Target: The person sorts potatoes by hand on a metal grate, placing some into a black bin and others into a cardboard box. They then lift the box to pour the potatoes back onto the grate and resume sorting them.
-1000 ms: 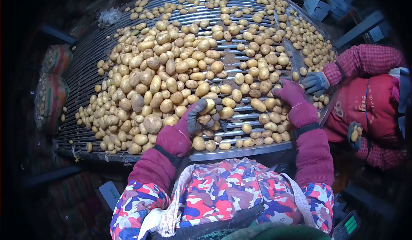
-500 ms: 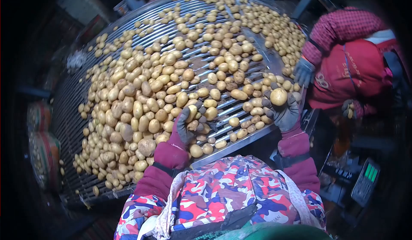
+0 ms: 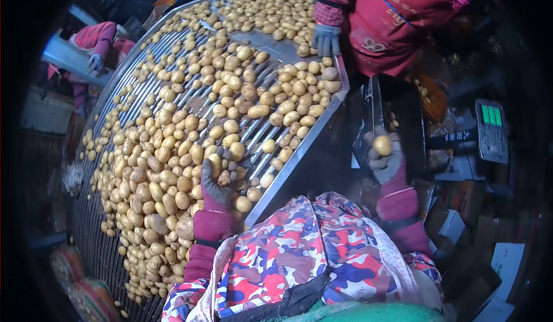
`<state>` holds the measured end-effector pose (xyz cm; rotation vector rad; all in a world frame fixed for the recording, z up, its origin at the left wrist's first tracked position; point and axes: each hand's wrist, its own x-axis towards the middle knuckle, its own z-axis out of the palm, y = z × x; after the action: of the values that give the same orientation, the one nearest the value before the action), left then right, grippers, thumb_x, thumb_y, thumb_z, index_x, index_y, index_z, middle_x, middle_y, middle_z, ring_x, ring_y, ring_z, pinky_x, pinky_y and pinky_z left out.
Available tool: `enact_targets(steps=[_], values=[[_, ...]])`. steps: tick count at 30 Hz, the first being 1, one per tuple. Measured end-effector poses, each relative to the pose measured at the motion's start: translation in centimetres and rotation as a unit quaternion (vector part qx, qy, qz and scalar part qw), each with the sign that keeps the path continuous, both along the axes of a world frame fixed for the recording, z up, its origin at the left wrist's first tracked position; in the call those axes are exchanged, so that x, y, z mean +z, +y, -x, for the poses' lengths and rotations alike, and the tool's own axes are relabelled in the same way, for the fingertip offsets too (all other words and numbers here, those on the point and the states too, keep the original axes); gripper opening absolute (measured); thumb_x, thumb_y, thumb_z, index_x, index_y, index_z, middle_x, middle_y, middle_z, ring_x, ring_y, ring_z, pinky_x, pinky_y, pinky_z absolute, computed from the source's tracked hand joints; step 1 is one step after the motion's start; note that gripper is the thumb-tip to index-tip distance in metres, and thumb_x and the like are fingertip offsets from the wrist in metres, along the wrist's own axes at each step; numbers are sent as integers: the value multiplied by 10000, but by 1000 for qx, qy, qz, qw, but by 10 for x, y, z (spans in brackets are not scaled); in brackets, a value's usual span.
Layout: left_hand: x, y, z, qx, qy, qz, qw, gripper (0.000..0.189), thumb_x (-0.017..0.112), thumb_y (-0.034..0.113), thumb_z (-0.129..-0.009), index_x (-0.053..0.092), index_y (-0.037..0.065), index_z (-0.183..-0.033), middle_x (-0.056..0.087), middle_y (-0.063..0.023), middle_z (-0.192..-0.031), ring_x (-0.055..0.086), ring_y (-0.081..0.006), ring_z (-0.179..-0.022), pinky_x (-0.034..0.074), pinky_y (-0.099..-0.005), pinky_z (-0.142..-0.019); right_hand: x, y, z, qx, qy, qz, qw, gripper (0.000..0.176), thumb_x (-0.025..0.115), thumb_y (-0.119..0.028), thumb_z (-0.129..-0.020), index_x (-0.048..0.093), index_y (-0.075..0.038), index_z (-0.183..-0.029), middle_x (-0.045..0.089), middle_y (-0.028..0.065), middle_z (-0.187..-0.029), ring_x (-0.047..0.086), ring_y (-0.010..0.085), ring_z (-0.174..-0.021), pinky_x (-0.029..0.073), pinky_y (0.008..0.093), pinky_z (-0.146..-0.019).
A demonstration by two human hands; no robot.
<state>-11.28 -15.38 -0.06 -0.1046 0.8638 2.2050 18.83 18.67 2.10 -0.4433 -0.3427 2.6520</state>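
My left hand [image 3: 215, 185], in a grey glove, rests at the near edge of the potato pile [image 3: 167, 178] with its fingers curled round small potatoes [image 3: 224, 177]. To the right, off the table, my gloved right hand [image 3: 385, 158] holds one round yellow potato [image 3: 382, 145] above the near end of a black bin [image 3: 406, 109]. A few potatoes lie inside that bin. The potatoes on the table are spread over a slatted metal rack [image 3: 271, 149].
A co-worker in a red apron [image 3: 391, 22] stands at the upper right, one gloved hand [image 3: 326, 40] at the rack's corner. Another person [image 3: 98, 42] is at the upper left. A scale [image 3: 491, 131] with a green display and cardboard boxes [image 3: 452, 227] are at the right. Filled sacks [image 3: 92, 299] stand lower left.
The view has turned to the right. My right hand has moved with its potato from over the rack to the black bin. My left hand stays among the potatoes at the near edge.
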Motion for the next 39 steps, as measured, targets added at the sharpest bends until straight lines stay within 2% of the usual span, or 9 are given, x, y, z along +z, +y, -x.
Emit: enact_targets(steps=[2, 5, 8, 12, 15, 20, 24, 32, 39], values=[[9, 0, -4, 8, -1, 77, 997, 586, 490, 490, -993, 494, 57, -1388, 622, -80, -1198, 598, -180, -874, 530, -284, -652, 3, 11, -24, -266, -158, 80, 948, 446, 582, -451, -972, 535, -103, -1247, 615, 130, -1141, 664, 249, -870, 524, 204, -539], [10, 0, -1, -17, 54, 102, 993, 578, 534, 472, -968, 515, 55, -1368, 628, -76, -1170, 610, -188, -861, 538, -307, -655, -40, 7, -59, -285, -227, 1, 931, 484, 641, -472, -927, 523, -121, -1238, 596, 116, -1162, 648, 293, -980, 592, 309, -680], [48, 24, -21, -113, 246, 166, 948, 496, 664, 321, -903, 574, 36, -1298, 622, -93, -1195, 627, -198, -1006, 558, -335, -785, -13, -68, -8, -14, -16, -38, 999, 599, 656, -547, -882, 476, -168, -1308, 556, 110, -1254, 615, 324, -1080, 561, 509, -874], [111, 86, -75, -166, 774, 151, 592, 635, 771, 292, -781, 542, -29, -1278, 577, -174, -1266, 584, -351, -1136, 494, -410, -947, 37, -144, 61, 90, 29, -134, 987, 683, 557, -512, -965, 360, -125, -1493, 507, 78, -1381, 515, 218, -1263, 480, 396, -1012], [119, 108, -118, -237, 854, 230, 403, 932, 798, 347, -735, 336, -48, -1443, 420, -221, -1449, 385, -402, -1360, 384, -466, -1055, 23, -149, 50, 62, -91, -188, 976, 619, 535, -455, -992, 390, -91, -1472, 510, 86, -1394, 551, 191, -1215, 495, 348, -983], [125, 129, -127, -279, 840, 177, 430, 872, 739, 363, -789, 345, -54, -1445, 406, -235, -1466, 385, -417, -1359, 366, -483, -1066, -57, -119, 28, 24, -11, 87, 996, 442, 559, -375, -980, 536, -93, -1320, 646, 67, -1142, 643, 199, -1020, 565, 345, -844], [126, 124, -105, -235, 866, 152, 415, 934, 800, 310, -743, 320, -54, -1457, 411, -237, -1478, 413, -406, -1357, 367, -486, -1082, 16, -74, -30, -81, -44, -66, 994, 417, 630, -273, -862, 565, -79, -1225, 636, 105, -1073, 631, 211, -877, 522, 311, -561], [81, -8, -3, -249, 704, 606, 274, 1071, 859, 397, -639, 320, 26, -1486, 379, -217, -1502, 362, -394, -1383, 315, -518, -1115, -111, -9, -257, -427, -319, 40, 845, 467, 599, -186, -913, 475, -47, -1342, 565, 116, -1255, 596, 214, -1001, 549, 358, -793], [86, -46, 12, -287, 566, 719, 285, 1071, 858, 391, -638, 305, 125, -1517, 323, -191, -1549, 312, -393, -1426, 372, -564, -1050, -67, -13, -95, -262, -482, -169, 819, 499, 554, -77, -948, 447, -42, -1434, 574, 113, -1322, 611, 231, -1092, 508, 335, -931]])
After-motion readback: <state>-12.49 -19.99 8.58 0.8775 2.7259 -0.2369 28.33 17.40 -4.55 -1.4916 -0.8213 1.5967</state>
